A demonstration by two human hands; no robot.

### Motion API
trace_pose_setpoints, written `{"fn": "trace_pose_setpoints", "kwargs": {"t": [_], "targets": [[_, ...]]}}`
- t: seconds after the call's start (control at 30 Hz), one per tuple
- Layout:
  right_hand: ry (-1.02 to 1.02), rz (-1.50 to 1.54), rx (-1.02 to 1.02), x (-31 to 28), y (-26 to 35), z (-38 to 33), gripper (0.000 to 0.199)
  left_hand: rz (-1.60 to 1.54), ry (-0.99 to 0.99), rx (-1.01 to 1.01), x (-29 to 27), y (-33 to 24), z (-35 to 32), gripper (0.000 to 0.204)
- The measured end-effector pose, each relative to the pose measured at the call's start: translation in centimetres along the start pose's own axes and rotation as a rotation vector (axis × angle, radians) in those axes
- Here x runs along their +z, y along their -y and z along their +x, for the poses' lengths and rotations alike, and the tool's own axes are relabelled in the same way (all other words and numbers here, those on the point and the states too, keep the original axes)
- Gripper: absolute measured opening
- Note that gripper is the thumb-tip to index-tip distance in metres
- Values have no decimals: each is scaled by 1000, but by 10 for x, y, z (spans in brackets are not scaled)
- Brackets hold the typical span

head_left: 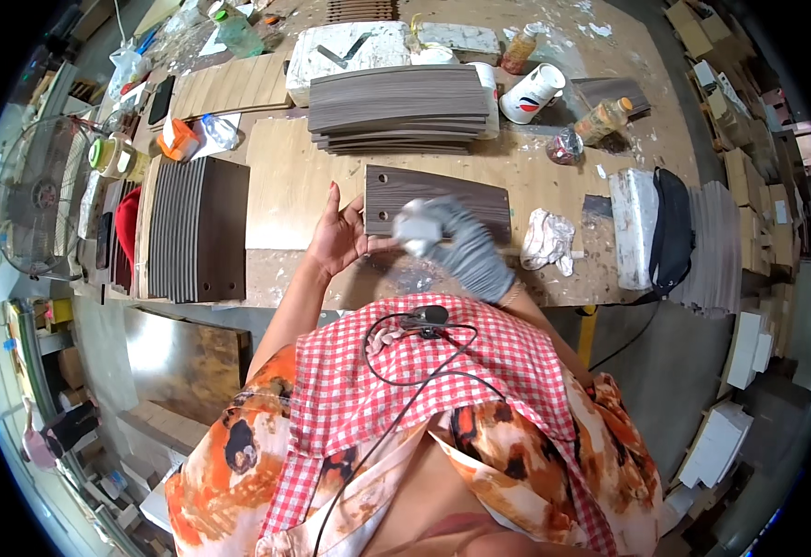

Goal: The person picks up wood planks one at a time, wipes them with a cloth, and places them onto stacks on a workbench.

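A dark wood-grain panel [452, 195] with small holes lies flat on the workbench [285, 176] in front of me. My left hand [339, 237], bare, steadies the panel's near left corner with fingers spread. My right hand [461, 243] wears a grey glove and presses a white rag [415, 227] onto the panel's near edge; the hand is blurred.
A stack of dark panels [398, 107] lies behind the panel, and another stack [197, 227] stands on edge at the left. A crumpled cloth [549, 239], a black pouch [673, 227] on a white block, bottles [602, 116] and a white cup [534, 93] sit to the right. A fan [39, 204] is far left.
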State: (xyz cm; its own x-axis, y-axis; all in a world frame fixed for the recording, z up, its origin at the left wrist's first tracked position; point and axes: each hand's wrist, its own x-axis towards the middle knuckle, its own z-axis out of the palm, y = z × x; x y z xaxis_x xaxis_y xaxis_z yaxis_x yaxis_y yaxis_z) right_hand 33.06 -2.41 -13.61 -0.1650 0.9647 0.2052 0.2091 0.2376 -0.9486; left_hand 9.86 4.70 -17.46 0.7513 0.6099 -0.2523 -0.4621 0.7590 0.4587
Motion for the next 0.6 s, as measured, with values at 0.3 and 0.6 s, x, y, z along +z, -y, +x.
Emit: {"fn": "trace_pose_setpoints", "kwargs": {"t": [0.3,0.6], "targets": [[-741,439,318,-116,-22,-24,39,225,-243,-28,7,-1,-1,70],[-1027,725,516,-157,-73,-45,33,332,-214,-53,-6,-5,-5,45]]}}
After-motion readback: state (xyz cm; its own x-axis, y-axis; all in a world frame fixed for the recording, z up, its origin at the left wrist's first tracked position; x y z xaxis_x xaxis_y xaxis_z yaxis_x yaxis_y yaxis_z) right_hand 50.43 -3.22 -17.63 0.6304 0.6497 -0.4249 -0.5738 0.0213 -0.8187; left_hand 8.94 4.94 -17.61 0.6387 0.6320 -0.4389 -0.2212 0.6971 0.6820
